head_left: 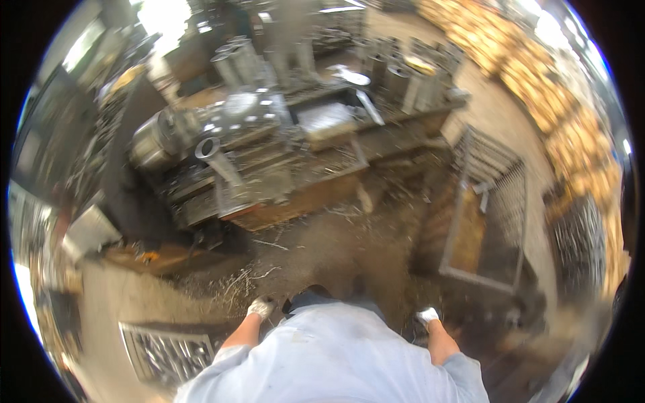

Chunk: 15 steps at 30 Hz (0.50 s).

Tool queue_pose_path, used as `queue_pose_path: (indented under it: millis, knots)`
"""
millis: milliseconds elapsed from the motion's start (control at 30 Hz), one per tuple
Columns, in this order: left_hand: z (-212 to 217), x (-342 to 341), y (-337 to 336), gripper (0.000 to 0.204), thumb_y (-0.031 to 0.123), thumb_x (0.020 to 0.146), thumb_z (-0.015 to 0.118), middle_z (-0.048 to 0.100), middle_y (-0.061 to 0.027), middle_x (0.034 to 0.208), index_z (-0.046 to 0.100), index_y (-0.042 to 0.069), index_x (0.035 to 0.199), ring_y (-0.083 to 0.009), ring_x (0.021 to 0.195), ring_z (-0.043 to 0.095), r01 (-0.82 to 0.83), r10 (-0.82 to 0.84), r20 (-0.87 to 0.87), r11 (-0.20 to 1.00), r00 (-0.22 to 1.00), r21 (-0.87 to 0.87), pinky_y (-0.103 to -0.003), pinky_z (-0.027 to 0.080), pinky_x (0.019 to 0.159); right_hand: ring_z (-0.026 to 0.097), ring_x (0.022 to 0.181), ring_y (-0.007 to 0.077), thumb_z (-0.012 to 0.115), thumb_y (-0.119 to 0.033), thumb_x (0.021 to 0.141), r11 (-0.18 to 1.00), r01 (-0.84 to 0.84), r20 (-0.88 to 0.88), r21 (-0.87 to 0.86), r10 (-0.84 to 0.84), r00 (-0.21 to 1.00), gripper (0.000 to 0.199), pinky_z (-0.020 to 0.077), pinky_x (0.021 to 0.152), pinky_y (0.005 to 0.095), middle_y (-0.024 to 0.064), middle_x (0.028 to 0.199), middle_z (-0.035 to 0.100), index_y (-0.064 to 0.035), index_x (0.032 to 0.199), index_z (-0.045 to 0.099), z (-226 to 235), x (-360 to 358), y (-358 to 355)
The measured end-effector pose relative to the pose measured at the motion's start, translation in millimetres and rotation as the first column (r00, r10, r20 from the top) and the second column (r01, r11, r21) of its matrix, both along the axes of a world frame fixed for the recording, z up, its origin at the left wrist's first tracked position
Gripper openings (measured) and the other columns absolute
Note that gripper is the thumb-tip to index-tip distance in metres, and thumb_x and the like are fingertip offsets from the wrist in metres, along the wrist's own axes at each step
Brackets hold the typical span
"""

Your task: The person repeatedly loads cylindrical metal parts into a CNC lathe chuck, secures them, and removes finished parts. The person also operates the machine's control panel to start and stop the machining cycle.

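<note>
Workshop floor of dusty concrete (pixel 322 248) fills the lower half of the head view, strewn with metal shavings, and the picture is blurred. Nearest is the person's own body in a pale blue shirt (pixel 336 356), both forearms hanging down beside it. The left hand (pixel 261 307) wears a light glove and seems loosely closed, but whether it holds anything I cannot tell; the right hand (pixel 427 316), also in a light glove, looks the same, and its state I cannot tell either. Neither hand touches a tool or a workpiece, so I judge that no handling step is under way at this moment. Just left of the left arm a flat metal tray with ribs (pixel 168 349) lies on the floor. To the right, a little farther, a metal grate frame (pixel 487 215) stands tilted. Beyond the floor comes a lathe (pixel 222 168), grey and oily, with a bright tube (pixel 218 160) near its chuck and chips in its bed. Behind it several steel cylinders (pixel 235 60) stand upright. Far right, stacked yellow-brown crates (pixel 537 87) run along the wall; no label or sign is readable.
</note>
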<state>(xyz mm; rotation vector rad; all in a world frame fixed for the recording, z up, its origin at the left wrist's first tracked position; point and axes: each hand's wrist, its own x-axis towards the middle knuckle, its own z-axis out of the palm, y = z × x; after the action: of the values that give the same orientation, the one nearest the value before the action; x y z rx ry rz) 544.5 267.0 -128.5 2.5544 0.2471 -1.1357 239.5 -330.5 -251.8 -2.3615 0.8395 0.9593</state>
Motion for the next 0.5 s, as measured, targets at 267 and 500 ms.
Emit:
queue_pose_path:
  millis: [267, 500]
  knots:
    - [21, 108, 86, 0.033, 0.037, 0.099, 0.069, 0.075, -0.0085, 0.087, 0.077, 0.005, 0.101, -0.0221, 0.078, 0.070, -0.589, 0.831, 0.217, 0.524, 0.512, -0.616, -0.036, 0.053, 0.072, 0.073, 0.076, 0.0261, 0.076, -0.018, 0.087, 0.996, 0.014, 0.436, 0.083, -0.049, 0.899, 0.018, 0.0559, 0.071, 0.0384, 0.0139, 0.084, 0.080, -0.0006, 0.092, 0.080, 55, 256, -60]
    - [70, 166, 234, 0.060, 0.046, 0.114, 0.051, 0.066, -0.0310, 0.141, 0.059, -0.004, 0.146, -0.0442, 0.130, 0.064, -0.764, 0.737, 0.661, 0.345, -0.139, -0.546, -0.051, 0.050, 0.111, 0.077, 0.100, 0.0293, 0.073, -0.009, 0.091, 0.998, 0.059, 0.821, 0.010, -0.042, 0.570, 0.022, 0.0582, 0.094, 0.0360, 0.0183, 0.106, 0.080, 0.0003, 0.110, 0.079, 217, 418, 69]
